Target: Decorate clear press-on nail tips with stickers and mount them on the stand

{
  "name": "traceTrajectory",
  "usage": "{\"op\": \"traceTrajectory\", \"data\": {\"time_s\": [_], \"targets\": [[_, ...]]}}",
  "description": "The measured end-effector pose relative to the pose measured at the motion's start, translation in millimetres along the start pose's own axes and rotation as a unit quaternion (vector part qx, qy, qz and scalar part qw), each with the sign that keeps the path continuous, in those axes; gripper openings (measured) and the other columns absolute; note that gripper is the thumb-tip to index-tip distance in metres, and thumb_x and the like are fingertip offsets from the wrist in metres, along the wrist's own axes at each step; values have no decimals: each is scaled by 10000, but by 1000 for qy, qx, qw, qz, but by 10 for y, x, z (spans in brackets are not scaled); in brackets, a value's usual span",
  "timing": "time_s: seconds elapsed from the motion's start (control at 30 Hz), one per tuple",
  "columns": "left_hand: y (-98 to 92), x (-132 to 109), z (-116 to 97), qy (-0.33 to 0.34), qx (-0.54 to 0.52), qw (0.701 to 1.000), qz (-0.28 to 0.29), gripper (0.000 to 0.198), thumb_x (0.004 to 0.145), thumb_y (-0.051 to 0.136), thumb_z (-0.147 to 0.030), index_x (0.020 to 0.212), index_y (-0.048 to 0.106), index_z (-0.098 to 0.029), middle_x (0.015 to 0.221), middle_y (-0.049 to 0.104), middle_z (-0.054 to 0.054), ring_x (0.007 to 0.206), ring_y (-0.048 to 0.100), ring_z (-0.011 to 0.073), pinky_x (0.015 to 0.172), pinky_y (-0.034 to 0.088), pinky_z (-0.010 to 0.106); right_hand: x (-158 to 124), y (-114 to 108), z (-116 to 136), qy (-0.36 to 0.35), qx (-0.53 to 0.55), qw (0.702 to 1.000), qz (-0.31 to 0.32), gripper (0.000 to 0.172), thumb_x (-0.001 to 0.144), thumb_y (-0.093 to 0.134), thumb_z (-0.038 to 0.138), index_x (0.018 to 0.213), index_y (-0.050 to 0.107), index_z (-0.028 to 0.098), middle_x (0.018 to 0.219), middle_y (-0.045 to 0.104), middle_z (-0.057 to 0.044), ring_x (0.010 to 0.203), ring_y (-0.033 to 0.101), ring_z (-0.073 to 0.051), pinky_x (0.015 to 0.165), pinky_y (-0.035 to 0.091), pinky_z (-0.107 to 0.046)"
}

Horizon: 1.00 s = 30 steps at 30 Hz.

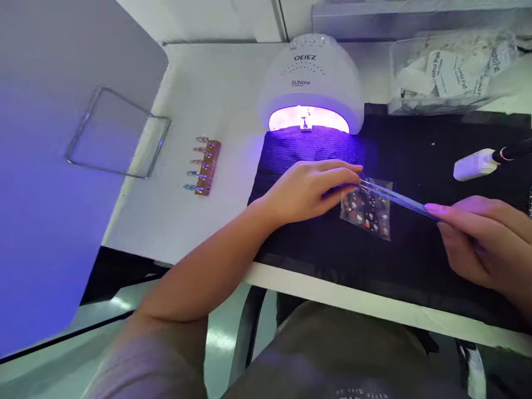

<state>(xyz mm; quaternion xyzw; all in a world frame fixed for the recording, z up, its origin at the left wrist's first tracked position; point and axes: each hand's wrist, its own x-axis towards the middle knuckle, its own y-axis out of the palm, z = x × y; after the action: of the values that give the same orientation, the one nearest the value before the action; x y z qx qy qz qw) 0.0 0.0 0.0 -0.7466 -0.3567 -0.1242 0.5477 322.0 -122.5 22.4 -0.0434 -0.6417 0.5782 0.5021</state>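
Observation:
In my right hand (pixel 484 238) is a pair of slim tweezers (pixel 399 198), pinched between thumb and fingers and pointing left. Their tips meet the fingertips of my left hand (pixel 318 188), which are drawn together at the upper left edge of a small clear packet (pixel 366 213). Whatever those left fingers pinch is too small to make out. Red, white and dark little designs show through the packet, lying on the black cloth (pixel 307 249). Behind my left hand a white nail lamp (pixel 310 77) glows violet, with a small stand (pixel 306 124) in its opening.
Left of the cloth, a brown holder (pixel 208 167) carries several coloured nail tips. A white bottle with a dark cap (pixel 476 164) lies on the cloth at right. A clear box (pixel 449 102) of alcohol pads stands behind it. A wire frame (pixel 112 169) is at the left edge.

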Motion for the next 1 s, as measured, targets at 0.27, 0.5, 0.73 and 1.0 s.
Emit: {"op": "traceTrajectory", "data": {"time_s": [0.27, 0.5, 0.73, 1.0], "targets": [[-33, -93, 5, 26, -3, 998, -55, 322, 1151, 660, -148, 1456, 758, -186, 1478, 845, 122, 1338, 852, 209, 1137, 731, 318, -60, -34, 67, 28, -3, 1000, 0, 896, 1041, 771, 35, 1809, 484, 397, 1020, 716, -14, 816, 716, -201, 714, 630, -363], [-26, -112, -12, -19, -11, 1000, -17, 739, 1202, 542, -247, 1882, 283, -373, 1680, 724, 30, 1397, 826, 248, 1128, 765, 399, -19, -19, 70, 12, 2, 1000, -2, 902, 1034, 779, 29, 1814, 480, 368, 954, 665, 0, 766, 684, -194, 659, 602, -365], [-15, -114, -57, -68, 23, 997, -22, 849, 1205, 524, -254, 1898, 86, -473, 1584, 787, -27, 1274, 875, 226, 1081, 778, 394, 9, -20, 47, -2, 12, 1000, -2, 900, 1025, 779, 26, 1812, 491, 355, 886, 658, 17, 692, 648, -190, 611, 585, -369], [-13, -139, -37, -61, 71, 995, -21, 852, 1220, 520, -292, 1899, 37, -471, 1563, 801, -23, 1202, 890, 225, 946, 790, 368, 20, 8, 73, 0, -9, 1000, -1, 861, 1054, 759, 51, 1809, 493, 369, 881, 656, 31, 705, 653, -175, 621, 558, -346]]}}
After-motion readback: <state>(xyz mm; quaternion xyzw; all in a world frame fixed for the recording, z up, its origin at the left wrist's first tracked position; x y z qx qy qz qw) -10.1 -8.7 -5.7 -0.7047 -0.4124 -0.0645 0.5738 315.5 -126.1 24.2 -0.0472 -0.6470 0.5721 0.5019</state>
